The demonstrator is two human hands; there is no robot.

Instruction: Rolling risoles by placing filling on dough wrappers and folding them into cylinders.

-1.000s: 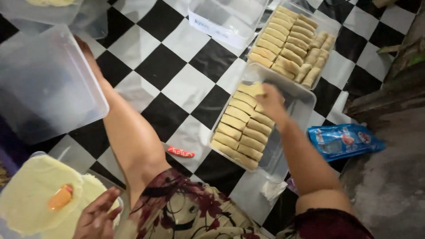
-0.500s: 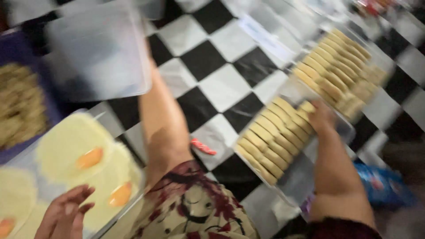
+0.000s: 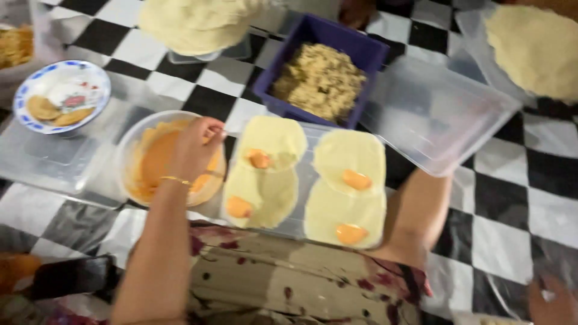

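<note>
My left hand hangs over a clear bowl of orange sauce, fingers pinched on what looks like a thin spoon handle. Beside the bowl, several round pale wrappers lie on a clear tray, each with an orange dollop. A purple tub of crumbly filling stands just behind them. My right hand is blurred at the bottom right corner, on clear plastic; its fingers are unclear.
A blue-rimmed plate with fried pieces sits at the left. Stacks of wrappers lie at the back and at the top right. An empty clear container tilts at the right. A dark phone lies at the lower left.
The view has swung left, off the trays of rolled pieces. My left hand has risen from the wrappers to the sauce bowl. My right hand has left the rolls tray.
</note>
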